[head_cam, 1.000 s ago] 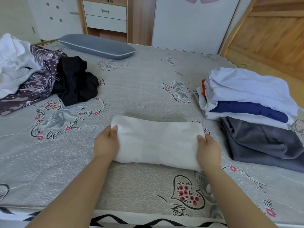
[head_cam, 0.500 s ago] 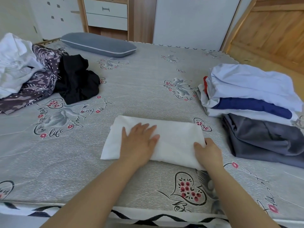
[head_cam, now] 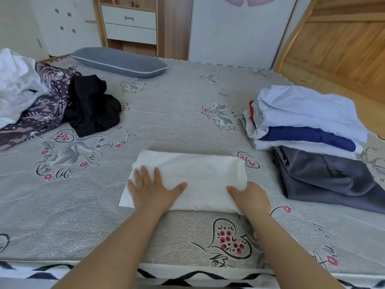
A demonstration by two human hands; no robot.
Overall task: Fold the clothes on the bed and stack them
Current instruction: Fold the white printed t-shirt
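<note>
Your left hand [head_cam: 153, 189] lay flat, fingers spread, palm down on the left end of the folded white garment [head_cam: 191, 180]; it pinned the cloth and gripped nothing. Further left, well apart from it, the unfolded pile [head_cam: 41, 101] sat on the bed [head_cam: 177, 113]: a white piece, a purple patterned one, a black one [head_cam: 91, 105].

The white garment lay straight ahead of you near the front edge of the bed, long axis running left to right across your body. It looked folded down to a compact rectangle, so my read was that you were on the last press or the last fold.

Your right hand [head_cam: 249, 197] was curled on the garment's right end, thumb on top. I couldn't tell whether the fingers were tucked under the edge or just resting on it.

The folded stack [head_cam: 308, 122] sat to the right of the garment and slightly farther back, apart from it: pale blue on top, dark blue and white under that, grey at the base. The right hand was clearly the nearer one to it. The coming transfer likely turns on that: carry it rightward and set the long axis to match the stack.

Legible writing: the sheet print read "life" [head_cam: 64, 171] in script at left. Other script near the hearts was too loose to read. No brands or labels were visible on the clothes.
</note>
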